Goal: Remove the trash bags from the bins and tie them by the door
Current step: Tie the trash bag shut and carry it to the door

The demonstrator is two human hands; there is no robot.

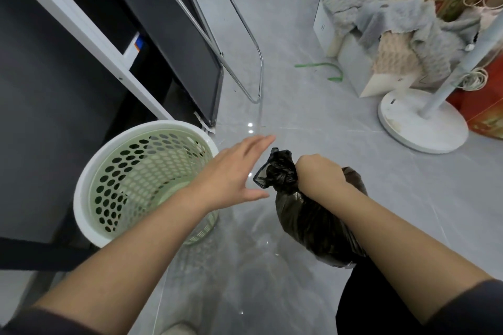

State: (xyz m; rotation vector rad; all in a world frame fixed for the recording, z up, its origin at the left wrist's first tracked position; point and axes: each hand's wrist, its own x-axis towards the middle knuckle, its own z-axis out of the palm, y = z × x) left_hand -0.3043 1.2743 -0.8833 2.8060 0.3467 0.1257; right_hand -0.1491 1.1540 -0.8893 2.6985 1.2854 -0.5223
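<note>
A filled black trash bag (304,217) hangs in the air over the grey floor, its neck bunched together. My right hand (318,174) is shut around that neck, with the loose top of the bag sticking out to the left of my fist. My left hand (234,171) hovers flat with fingers spread, just left of the bag's top and not touching it. Under my left forearm stands a round green perforated bin (119,185) with a white rim; no bag lines it.
A dark desk with a white frame and a leaning black panel fill the left. A chrome tube frame (255,68) stands ahead. A white fan base (422,119), boxes draped with grey blankets and a green strap (326,68) lie to the right.
</note>
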